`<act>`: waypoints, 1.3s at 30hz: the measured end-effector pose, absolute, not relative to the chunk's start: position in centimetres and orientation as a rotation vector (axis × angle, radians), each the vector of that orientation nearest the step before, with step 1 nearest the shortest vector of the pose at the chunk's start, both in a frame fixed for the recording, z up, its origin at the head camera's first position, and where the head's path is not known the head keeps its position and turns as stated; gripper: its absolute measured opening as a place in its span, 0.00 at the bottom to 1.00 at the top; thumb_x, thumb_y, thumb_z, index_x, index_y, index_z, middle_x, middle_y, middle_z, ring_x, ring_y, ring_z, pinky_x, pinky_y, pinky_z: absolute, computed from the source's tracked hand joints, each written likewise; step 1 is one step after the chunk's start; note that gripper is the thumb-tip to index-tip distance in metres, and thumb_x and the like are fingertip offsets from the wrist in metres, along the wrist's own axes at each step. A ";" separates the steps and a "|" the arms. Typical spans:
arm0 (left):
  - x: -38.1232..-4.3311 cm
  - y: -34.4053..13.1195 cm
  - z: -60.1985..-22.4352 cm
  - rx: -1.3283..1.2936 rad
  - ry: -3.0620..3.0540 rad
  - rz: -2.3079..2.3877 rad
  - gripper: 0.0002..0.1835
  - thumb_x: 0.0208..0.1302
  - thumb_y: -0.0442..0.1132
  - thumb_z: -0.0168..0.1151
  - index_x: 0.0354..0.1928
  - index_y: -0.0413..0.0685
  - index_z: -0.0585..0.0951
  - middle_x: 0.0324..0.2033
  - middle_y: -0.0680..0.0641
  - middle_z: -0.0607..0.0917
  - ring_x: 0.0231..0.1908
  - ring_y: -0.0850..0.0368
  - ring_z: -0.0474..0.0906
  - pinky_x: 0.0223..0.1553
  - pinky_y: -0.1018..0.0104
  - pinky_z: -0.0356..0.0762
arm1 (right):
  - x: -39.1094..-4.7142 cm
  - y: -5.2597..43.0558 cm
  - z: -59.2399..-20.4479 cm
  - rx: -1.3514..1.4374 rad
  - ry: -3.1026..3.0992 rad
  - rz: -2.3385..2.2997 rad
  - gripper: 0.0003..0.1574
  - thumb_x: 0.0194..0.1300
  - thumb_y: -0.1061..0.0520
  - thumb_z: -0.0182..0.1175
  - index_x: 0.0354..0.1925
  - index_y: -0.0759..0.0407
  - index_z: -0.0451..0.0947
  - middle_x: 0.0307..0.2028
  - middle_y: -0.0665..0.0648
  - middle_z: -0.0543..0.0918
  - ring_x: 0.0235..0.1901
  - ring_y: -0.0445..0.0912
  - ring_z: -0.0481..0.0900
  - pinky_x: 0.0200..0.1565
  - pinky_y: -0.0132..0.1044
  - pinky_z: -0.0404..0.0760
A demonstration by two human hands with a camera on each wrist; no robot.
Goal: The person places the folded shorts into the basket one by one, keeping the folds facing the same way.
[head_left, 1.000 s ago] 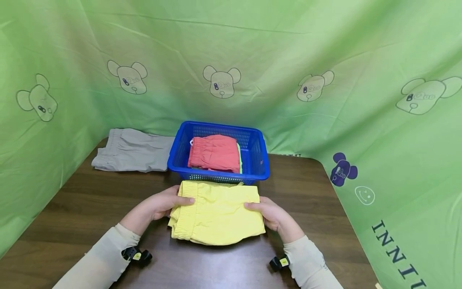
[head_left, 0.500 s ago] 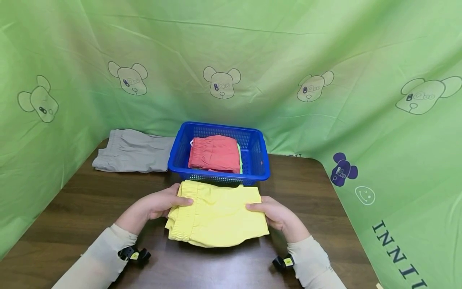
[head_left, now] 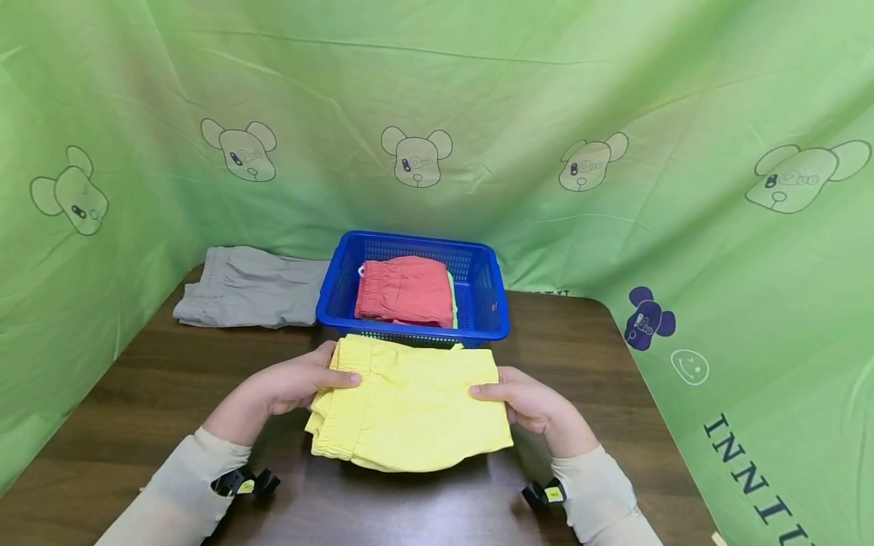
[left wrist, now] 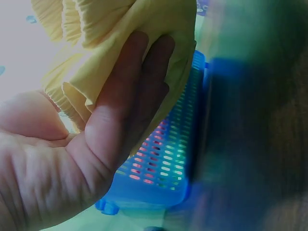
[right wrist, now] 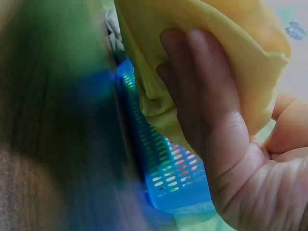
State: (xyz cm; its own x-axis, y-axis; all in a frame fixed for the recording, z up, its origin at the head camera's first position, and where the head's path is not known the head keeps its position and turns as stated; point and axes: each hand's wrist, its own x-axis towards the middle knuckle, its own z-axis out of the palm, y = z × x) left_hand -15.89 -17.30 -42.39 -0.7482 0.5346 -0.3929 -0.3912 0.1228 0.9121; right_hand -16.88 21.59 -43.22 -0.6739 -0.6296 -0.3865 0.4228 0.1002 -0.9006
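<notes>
A folded pair of yellow shorts [head_left: 416, 409] with a gathered elastic waistband is held above the table, just in front of the blue basket. My left hand [head_left: 293, 383] grips the waistband end, thumb on top. At the opposite end my right hand [head_left: 536, 406] pinches the cloth the same way. Both wrist views show fingers supporting the yellow cloth [left wrist: 159, 29] from underneath. Inside the blue plastic basket [head_left: 500, 303] lies a folded red garment [head_left: 406, 292] with an elastic waistband, and a strip of light green cloth [head_left: 452, 299] shows beside it.
Left of the basket, a folded grey garment [head_left: 256, 292] lies on the dark wooden table [head_left: 580, 356]. A green curtain [head_left: 505, 91] printed with bear heads encloses the back and sides. Each wrist carries a black camera strap.
The yellow shorts have risen slightly toward me, and my two hands have drawn a little farther apart with them. The basket and the grey garment have stayed in place.
</notes>
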 end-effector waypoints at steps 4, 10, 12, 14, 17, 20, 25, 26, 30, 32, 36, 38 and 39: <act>-15.8 -17.4 -41.9 0.147 1.700 1.736 0.46 0.73 0.41 0.64 0.73 0.45 0.38 0.52 0.34 0.82 0.45 0.42 0.88 0.44 0.41 0.85 | -16.8 21.7 -43.0 -0.216 1.597 -1.690 0.23 0.74 0.60 0.58 0.62 0.71 0.71 0.49 0.64 0.88 0.47 0.57 0.89 0.46 0.57 0.85; -15.6 -17.5 -41.2 0.165 1.695 1.764 0.45 0.73 0.42 0.63 0.74 0.47 0.39 0.52 0.34 0.83 0.45 0.40 0.88 0.44 0.40 0.84 | -16.5 21.7 -42.4 -0.231 1.598 -1.703 0.23 0.75 0.60 0.57 0.63 0.70 0.70 0.49 0.63 0.88 0.47 0.58 0.89 0.46 0.58 0.85; -15.5 -17.6 -41.0 0.178 1.697 1.767 0.45 0.74 0.42 0.62 0.74 0.47 0.39 0.52 0.34 0.84 0.46 0.39 0.88 0.44 0.40 0.84 | -16.4 21.7 -42.2 -0.240 1.591 -1.710 0.24 0.75 0.60 0.57 0.63 0.70 0.69 0.50 0.64 0.88 0.47 0.58 0.88 0.46 0.59 0.84; -15.4 -17.6 -40.8 0.183 1.702 1.771 0.44 0.75 0.43 0.62 0.74 0.48 0.39 0.52 0.35 0.84 0.46 0.39 0.88 0.43 0.40 0.84 | -16.4 21.7 -42.0 -0.247 1.587 -1.720 0.25 0.75 0.60 0.57 0.64 0.70 0.68 0.50 0.64 0.88 0.48 0.58 0.88 0.46 0.59 0.84; -15.4 -17.6 -40.5 0.192 1.718 1.782 0.44 0.75 0.43 0.61 0.75 0.48 0.39 0.53 0.35 0.83 0.45 0.39 0.88 0.43 0.40 0.84 | -16.3 21.7 -41.7 -0.251 1.576 -1.744 0.25 0.76 0.60 0.57 0.65 0.69 0.66 0.51 0.63 0.88 0.49 0.59 0.88 0.47 0.59 0.84; -15.5 -17.6 -40.5 0.195 1.731 1.792 0.44 0.76 0.44 0.60 0.76 0.49 0.39 0.52 0.36 0.84 0.45 0.40 0.88 0.43 0.40 0.85 | -16.2 21.8 -41.5 -0.274 1.568 -1.776 0.24 0.77 0.60 0.56 0.65 0.68 0.66 0.51 0.62 0.88 0.49 0.58 0.88 0.47 0.59 0.84; -15.8 -17.7 -40.4 0.190 1.720 1.826 0.43 0.77 0.47 0.58 0.78 0.54 0.39 0.50 0.37 0.86 0.44 0.41 0.88 0.42 0.40 0.84 | -16.2 21.8 -41.0 -0.316 1.553 -1.818 0.23 0.77 0.60 0.55 0.65 0.67 0.66 0.50 0.61 0.88 0.48 0.56 0.88 0.46 0.57 0.84; -15.8 -17.7 -40.4 0.186 1.717 1.834 0.43 0.77 0.47 0.58 0.79 0.55 0.40 0.50 0.38 0.87 0.44 0.41 0.89 0.42 0.40 0.84 | -16.1 21.8 -40.9 -0.317 1.550 -1.826 0.23 0.77 0.60 0.55 0.65 0.67 0.65 0.50 0.61 0.88 0.48 0.56 0.88 0.46 0.57 0.84; -15.7 -17.5 -40.2 0.152 1.692 1.873 0.40 0.78 0.48 0.57 0.78 0.56 0.43 0.48 0.39 0.87 0.44 0.43 0.89 0.43 0.41 0.85 | -16.0 21.8 -40.6 -0.333 1.552 -1.849 0.23 0.78 0.60 0.54 0.65 0.68 0.64 0.50 0.60 0.88 0.48 0.56 0.88 0.46 0.56 0.84; -15.5 -17.4 -40.0 0.133 1.668 1.897 0.39 0.78 0.49 0.55 0.78 0.56 0.43 0.48 0.41 0.87 0.44 0.45 0.89 0.43 0.42 0.85 | -15.9 21.8 -40.5 -0.334 1.568 -1.861 0.22 0.79 0.59 0.53 0.65 0.67 0.64 0.49 0.60 0.89 0.47 0.55 0.89 0.46 0.56 0.85; -15.2 -17.1 -39.6 0.115 1.634 1.932 0.39 0.79 0.52 0.52 0.78 0.56 0.41 0.48 0.43 0.86 0.44 0.48 0.89 0.44 0.45 0.85 | -16.2 21.6 -40.2 -0.305 1.604 -1.889 0.21 0.79 0.58 0.52 0.64 0.65 0.64 0.46 0.58 0.89 0.45 0.53 0.90 0.44 0.52 0.86; -15.3 -17.1 -39.3 0.110 1.636 1.941 0.40 0.79 0.53 0.52 0.79 0.56 0.40 0.48 0.44 0.86 0.43 0.49 0.89 0.44 0.46 0.86 | -16.4 21.4 -39.9 -0.273 1.605 -1.909 0.21 0.79 0.56 0.53 0.64 0.63 0.64 0.45 0.57 0.90 0.44 0.52 0.90 0.44 0.51 0.87; -15.3 -17.1 -39.2 0.108 1.642 1.944 0.40 0.79 0.53 0.52 0.79 0.55 0.41 0.48 0.44 0.87 0.43 0.49 0.89 0.44 0.46 0.86 | -16.5 21.3 -39.8 -0.263 1.604 -1.917 0.21 0.79 0.56 0.53 0.64 0.63 0.63 0.45 0.57 0.90 0.44 0.52 0.90 0.44 0.51 0.87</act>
State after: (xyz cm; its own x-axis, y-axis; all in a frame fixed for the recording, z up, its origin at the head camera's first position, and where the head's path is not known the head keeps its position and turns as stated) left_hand -15.34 -17.09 -39.17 -0.8249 0.4778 -0.3021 -0.3779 -0.0686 0.9233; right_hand -16.48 21.33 -39.76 -0.7890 -0.5694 -0.2308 0.3276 -0.0721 -0.9420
